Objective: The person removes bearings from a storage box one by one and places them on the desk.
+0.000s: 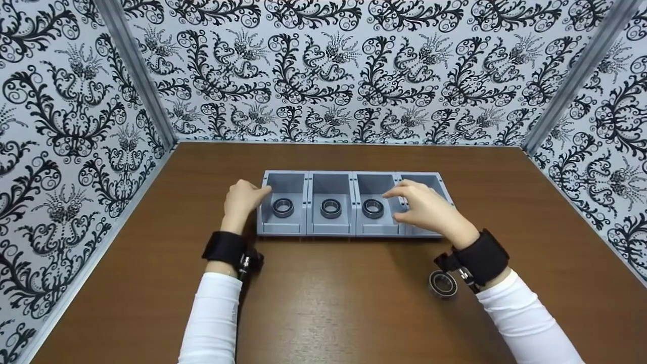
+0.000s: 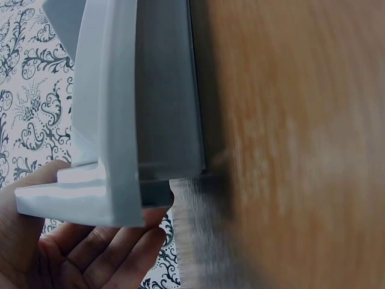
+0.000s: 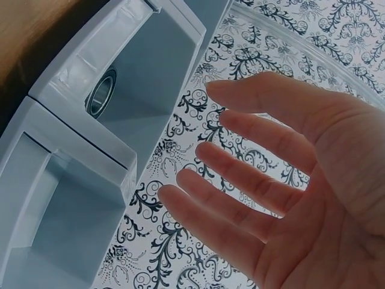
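A row of grey storage bins (image 1: 328, 230) stands on the table. At its left end my left hand (image 1: 241, 202) holds the side wall, the thumb over the edge and the fingers on the outside, as the left wrist view shows. Ball bearings lie in the first bin (image 1: 283, 208), second bin (image 1: 331, 208) and third bin (image 1: 373, 208). My right hand (image 1: 427, 210) hovers over the right end, fingers spread and loosely bent, holding nothing. It partly covers the fourth bin (image 1: 422, 179) in the head view.
Another ball bearing (image 1: 443, 284) lies on the brown table (image 1: 328, 298), close to the right wrist strap (image 1: 482, 258). Patterned wall panels (image 1: 328, 76) with grey corner posts enclose the table at the back and both sides.
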`<state>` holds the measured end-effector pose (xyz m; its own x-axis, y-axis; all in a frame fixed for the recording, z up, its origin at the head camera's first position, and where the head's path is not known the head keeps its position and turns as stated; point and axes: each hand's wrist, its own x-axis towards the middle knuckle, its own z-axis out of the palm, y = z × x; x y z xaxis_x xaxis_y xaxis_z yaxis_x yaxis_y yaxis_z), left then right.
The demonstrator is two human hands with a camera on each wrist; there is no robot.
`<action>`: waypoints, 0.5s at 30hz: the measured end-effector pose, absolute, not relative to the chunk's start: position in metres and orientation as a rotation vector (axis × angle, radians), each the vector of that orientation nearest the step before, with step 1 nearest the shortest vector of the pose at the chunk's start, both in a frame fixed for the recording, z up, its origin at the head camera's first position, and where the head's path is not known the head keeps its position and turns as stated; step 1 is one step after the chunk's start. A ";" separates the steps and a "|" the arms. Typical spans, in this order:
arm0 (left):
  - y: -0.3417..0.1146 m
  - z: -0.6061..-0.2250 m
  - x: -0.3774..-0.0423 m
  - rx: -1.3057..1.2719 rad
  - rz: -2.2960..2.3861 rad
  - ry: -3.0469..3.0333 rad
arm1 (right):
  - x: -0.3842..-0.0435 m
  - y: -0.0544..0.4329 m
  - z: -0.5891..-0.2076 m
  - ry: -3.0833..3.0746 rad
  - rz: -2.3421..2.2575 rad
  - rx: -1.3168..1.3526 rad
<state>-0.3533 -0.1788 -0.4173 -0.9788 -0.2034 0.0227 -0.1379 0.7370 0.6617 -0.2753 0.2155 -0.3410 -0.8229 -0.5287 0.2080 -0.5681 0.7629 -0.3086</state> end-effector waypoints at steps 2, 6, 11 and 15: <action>-0.179 -0.418 -0.353 0.282 -1.072 -2.839 | -0.278 0.214 -0.340 -2.848 0.549 0.893; -0.179 -0.418 -0.354 0.275 -1.076 -2.844 | -0.283 0.212 -0.339 -2.848 0.545 0.903; -0.180 -0.417 -0.354 0.272 -1.083 -2.848 | -0.290 0.208 -0.338 -2.858 0.557 0.915; -0.180 -0.417 -0.353 0.278 -1.080 -2.847 | -0.295 0.205 -0.338 -2.871 0.565 0.927</action>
